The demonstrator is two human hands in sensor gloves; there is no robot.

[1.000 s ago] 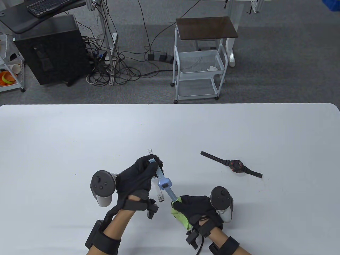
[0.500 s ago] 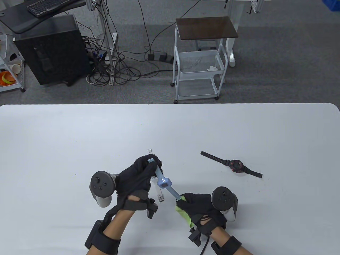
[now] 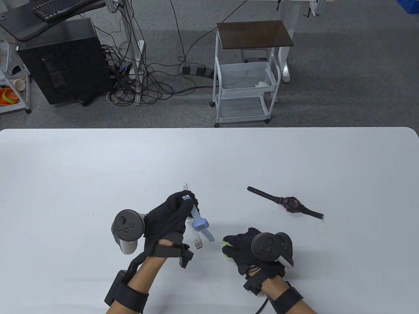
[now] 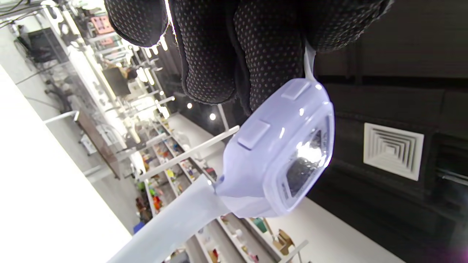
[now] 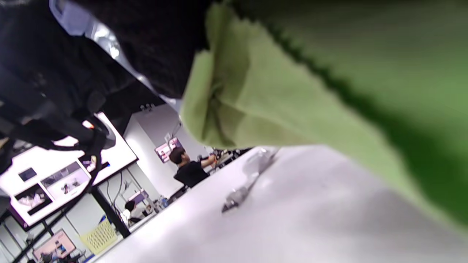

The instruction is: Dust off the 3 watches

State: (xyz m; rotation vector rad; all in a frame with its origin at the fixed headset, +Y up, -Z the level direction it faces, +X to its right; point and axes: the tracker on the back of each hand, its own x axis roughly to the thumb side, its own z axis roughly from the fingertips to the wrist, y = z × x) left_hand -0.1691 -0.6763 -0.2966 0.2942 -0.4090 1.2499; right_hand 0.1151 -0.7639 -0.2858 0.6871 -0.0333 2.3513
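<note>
Now the left wrist view is showing the glossy face and two side buttons of the light blue watch (image 4: 281, 153), details which the table view is not giving, and the right wrist view is showing the green cloth (image 5: 292, 91) widely, while from above only a small corner is peeking out.

The left hand (image 3: 170, 216) is holding the blue watch by one strap end above the bench (image 3: 98, 163), fingers curled, and the right hand (image 3: 248, 252) is lying knuckles up, gripping the cloth.

Three watches are visible: the blue one, a white one (image 3: 197, 242) under the left hand, and a black one (image 3: 289, 203) lying flat well to the right.
</note>
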